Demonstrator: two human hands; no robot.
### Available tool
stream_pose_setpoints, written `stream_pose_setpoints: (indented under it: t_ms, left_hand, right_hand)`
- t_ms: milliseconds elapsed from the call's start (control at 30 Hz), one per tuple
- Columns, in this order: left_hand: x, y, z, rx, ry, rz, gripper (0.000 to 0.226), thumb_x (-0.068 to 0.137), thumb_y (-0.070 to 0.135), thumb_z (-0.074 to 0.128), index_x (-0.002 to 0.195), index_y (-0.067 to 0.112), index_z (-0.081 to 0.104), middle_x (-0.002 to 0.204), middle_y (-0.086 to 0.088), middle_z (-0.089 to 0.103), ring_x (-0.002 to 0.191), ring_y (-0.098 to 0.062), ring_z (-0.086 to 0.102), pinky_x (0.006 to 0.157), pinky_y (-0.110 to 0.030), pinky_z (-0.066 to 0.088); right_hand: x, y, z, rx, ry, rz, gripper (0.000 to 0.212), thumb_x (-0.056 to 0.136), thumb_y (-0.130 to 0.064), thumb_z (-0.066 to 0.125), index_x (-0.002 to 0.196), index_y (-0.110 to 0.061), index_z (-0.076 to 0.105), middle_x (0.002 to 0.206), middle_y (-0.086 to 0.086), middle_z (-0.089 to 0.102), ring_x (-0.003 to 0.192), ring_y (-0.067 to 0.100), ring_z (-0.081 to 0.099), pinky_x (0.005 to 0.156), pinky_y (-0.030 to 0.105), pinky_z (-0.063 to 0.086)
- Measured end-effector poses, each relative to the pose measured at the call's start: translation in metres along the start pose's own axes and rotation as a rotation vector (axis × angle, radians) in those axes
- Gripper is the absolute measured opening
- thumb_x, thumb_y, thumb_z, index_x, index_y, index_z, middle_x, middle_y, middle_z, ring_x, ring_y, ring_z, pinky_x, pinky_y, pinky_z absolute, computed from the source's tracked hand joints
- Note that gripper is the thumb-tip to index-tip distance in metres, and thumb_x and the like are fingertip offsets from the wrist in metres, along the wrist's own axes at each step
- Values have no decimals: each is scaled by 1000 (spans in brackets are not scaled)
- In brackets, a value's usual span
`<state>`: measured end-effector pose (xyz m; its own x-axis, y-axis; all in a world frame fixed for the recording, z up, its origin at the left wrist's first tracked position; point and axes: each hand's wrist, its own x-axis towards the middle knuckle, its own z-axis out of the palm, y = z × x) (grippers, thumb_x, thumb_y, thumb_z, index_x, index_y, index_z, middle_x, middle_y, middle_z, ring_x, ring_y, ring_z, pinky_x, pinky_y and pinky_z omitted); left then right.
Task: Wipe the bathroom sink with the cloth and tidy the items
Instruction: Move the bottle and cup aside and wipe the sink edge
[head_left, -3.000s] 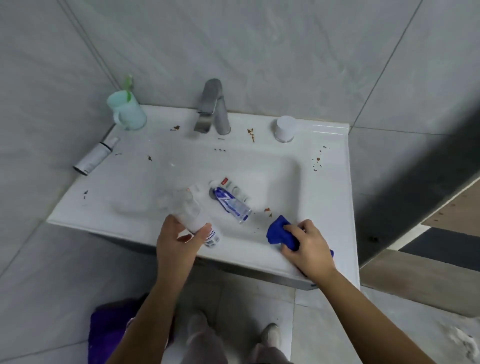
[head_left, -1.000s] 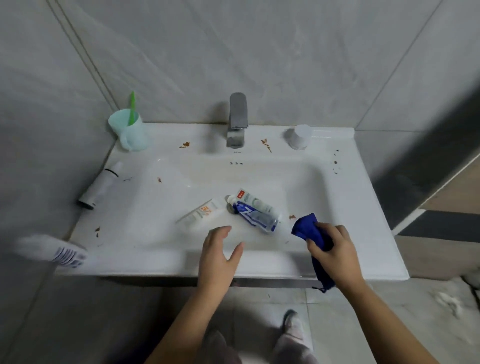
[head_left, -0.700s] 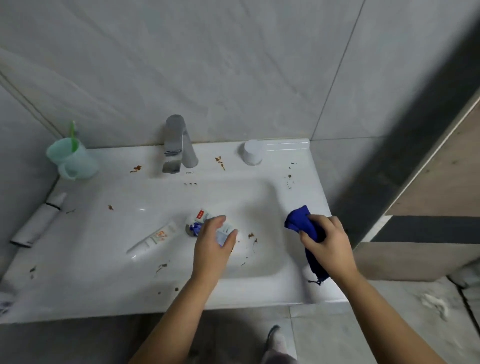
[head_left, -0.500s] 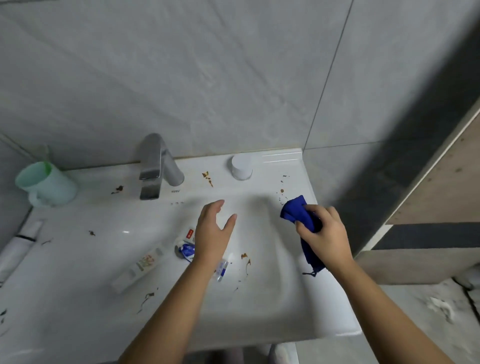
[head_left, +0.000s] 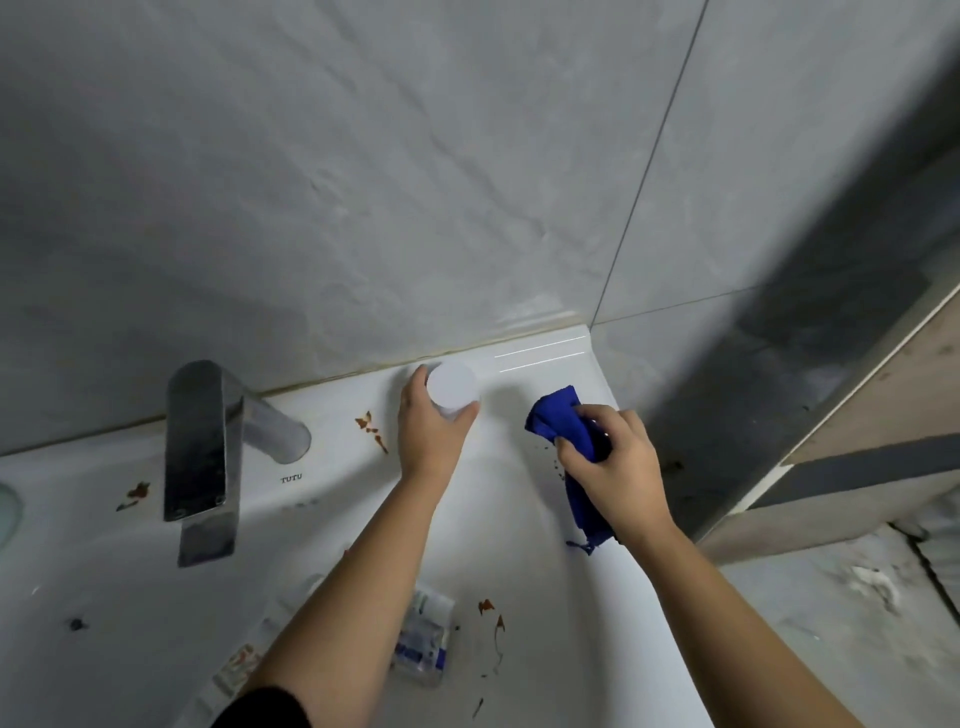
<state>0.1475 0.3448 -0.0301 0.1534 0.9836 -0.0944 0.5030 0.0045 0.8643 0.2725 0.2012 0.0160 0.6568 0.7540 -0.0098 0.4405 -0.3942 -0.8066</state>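
My left hand (head_left: 430, 431) grips a small white round jar (head_left: 452, 386) at the back rim of the white sink (head_left: 540, 358), close to the wall. My right hand (head_left: 618, 467) holds a bunched blue cloth (head_left: 558, 415) over the sink's right rim, its tail hanging below my palm. Brown stains (head_left: 371, 428) mark the rim between the faucet and the jar, and more brown stains (head_left: 491, 618) streak the basin. A blue and white tube (head_left: 423, 636) and an orange-printed tube (head_left: 236, 665) lie in the basin, partly behind my left forearm.
A chrome faucet (head_left: 200, 457) stands at the back left. The edge of a pale green cup (head_left: 8, 514) shows at the far left. Grey tiled wall rises right behind the sink. Floor and a doorway lie to the right.
My left hand left the tubes in the basin, reached to the back rim and took hold of the white jar. The right hand with the cloth shifted slightly toward the back. The view moved closer and rightward.
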Motion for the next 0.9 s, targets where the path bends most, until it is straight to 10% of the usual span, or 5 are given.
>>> stream_pose_setpoints:
  t_ms: [533,733,900]
  left_hand:
    - [-166,0,-75,-75,137,-152,58,67,22,82,117,23,53,107,10,53,98,-10,48,69,-11,41]
    - [-215,-35,-140,-45,333,-229,59,69,22,81,120,19,51,110,9,53,103,-16,52,84,-28,49]
    - [-206,-54,-200,-4,472,-253,60,69,22,81,121,18,51,110,8,52,99,-11,46,87,-30,44]
  right_hand:
    - [-59,-5,-19,50,-238,-125,31,78,-18,69,108,-21,60,96,-4,51,82,4,53,66,8,37]
    - [-95,-24,5,78,-418,-222,29,78,-17,69,105,-21,60,99,1,53,83,-1,52,68,2,37]
    - [-112,-50,41,75,-477,-205,29,78,-21,69,106,-24,59,99,-2,50,80,7,56,73,26,49]
